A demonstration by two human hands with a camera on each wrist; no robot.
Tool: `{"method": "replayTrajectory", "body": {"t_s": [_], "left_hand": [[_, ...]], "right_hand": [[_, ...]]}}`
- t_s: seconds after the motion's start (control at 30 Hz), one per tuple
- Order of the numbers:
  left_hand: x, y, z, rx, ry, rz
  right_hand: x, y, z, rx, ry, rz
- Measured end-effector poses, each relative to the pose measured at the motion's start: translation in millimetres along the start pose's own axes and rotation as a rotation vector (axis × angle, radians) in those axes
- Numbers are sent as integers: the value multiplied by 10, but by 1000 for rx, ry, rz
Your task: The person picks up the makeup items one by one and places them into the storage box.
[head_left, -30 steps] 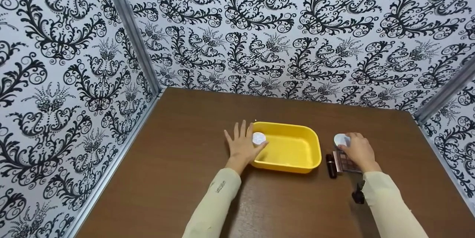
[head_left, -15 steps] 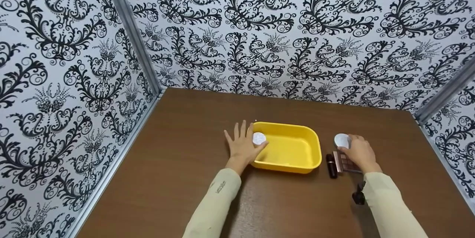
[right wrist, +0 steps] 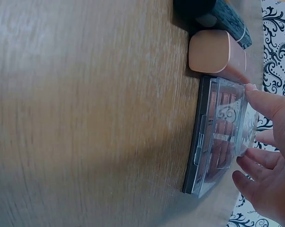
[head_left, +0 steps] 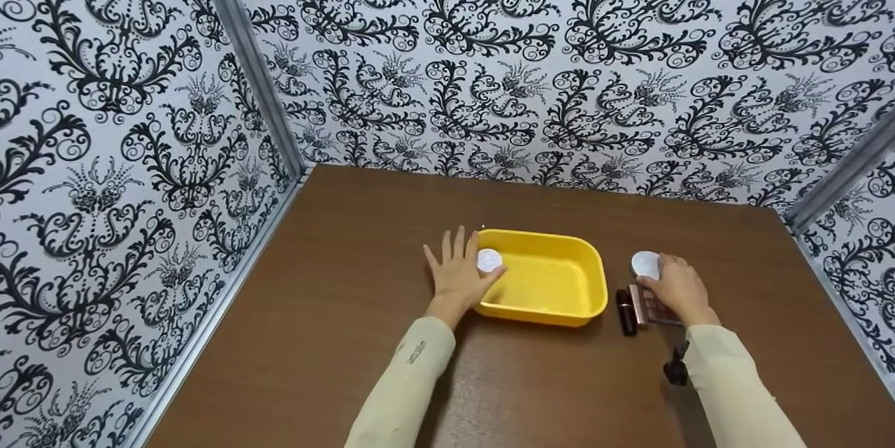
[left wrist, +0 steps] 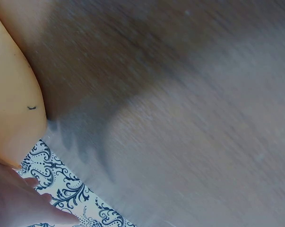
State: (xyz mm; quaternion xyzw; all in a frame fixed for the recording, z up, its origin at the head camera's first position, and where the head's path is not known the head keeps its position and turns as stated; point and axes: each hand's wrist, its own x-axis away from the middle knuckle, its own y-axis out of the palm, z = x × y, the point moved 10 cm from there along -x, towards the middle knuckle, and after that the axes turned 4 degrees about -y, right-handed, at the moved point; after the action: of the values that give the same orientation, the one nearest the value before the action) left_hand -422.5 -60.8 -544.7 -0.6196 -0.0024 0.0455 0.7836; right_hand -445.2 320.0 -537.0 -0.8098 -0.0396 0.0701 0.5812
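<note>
Brown table [head_left: 531, 385] | white disc [head_left: 644, 264] | pinched at tip of right grip [head_left: 681, 288]

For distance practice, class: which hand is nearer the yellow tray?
Left: the left hand is at the left rim of the tray; the right hand is past its right side.

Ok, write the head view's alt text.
A person's left hand, fingers spread, is at the left end of a yellow tray holding a white disc; the right hand is at a white round container near a palette and dark tube.

brown wood-grain tabletop [head_left: 335, 245], black-scrolled white walls [head_left: 489, 63], grey metal posts [head_left: 244, 42]
</note>
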Motion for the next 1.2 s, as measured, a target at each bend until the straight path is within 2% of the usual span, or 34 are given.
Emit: {"method": "replayTrajectory", "body": {"t_s": [0.33,0.7,0.77,1.0,1.2], "left_hand": [[2,-17,20,-2,8,34],[1,-17,11,8,1,8],[4,-27,8,15,2,17],[11,10,-3,10,-4,-6],[8,-25,5,14,4,27]], "right_hand": [[4,21,21,-10,15,-33],[-29,30,22,-23,23,-43],[-34,30,15,-32,23,-39],[-41,33,-21,-39,17,-15],[-40,-24,-58,-32,16,24]]}}
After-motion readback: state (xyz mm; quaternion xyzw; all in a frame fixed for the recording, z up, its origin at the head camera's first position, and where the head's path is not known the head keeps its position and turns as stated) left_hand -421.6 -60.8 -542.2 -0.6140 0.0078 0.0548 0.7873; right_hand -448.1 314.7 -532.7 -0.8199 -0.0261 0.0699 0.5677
